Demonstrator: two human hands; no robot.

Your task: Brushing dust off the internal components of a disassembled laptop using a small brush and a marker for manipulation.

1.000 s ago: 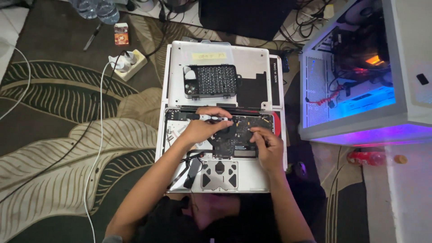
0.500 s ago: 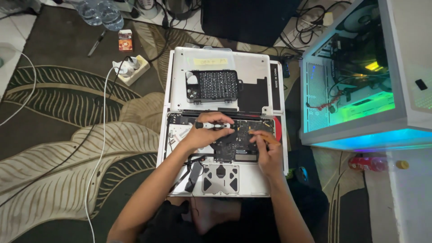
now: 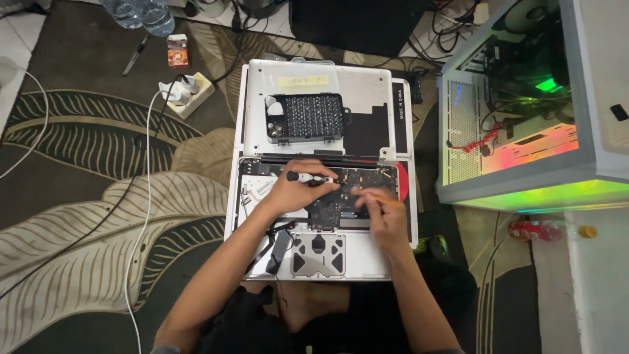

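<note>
Silver aluminium is framing the laptop [image 3: 262, 196], which is lying opened up on a leaf-patterned rug [image 3: 85, 216], its dark circuit board [image 3: 341, 196] showing under both hands. The left hand [image 3: 291, 190] is curling round a screwdriver [image 3: 311, 177] with a black and white handle, the fingers pinching it so that it is lying almost flat across the board, tip pointing toward the right hand. The right hand [image 3: 383, 213] is closing on a thin orange-brown stick [image 3: 377, 196]; its working end is too small and blurred to make out. The board is sitting between and beneath the two hands, partly hidden by them.

Beyond the left hand, the removed flat cover [image 3: 360, 92] is lying with a rectangular bit case [image 3: 304, 118] on top, studded with rows of small pale bits. Just nearer the body than the hands, a grey square trackpad underside [image 3: 318, 254] is showing four cut-outs, and a black flat cable [image 3: 278, 252] is trailing off beside the left forearm.

To the right of the right hand, a white computer tower [image 3: 590, 131] is glowing green and orange inside, its far side cut off by the frame. Left of the left hand, a white power strip [image 3: 187, 92] is feeding a white cord [image 3: 141, 216] across the rug. Plastic bottles [image 3: 141, 13] are cut off at the top edge.
</note>
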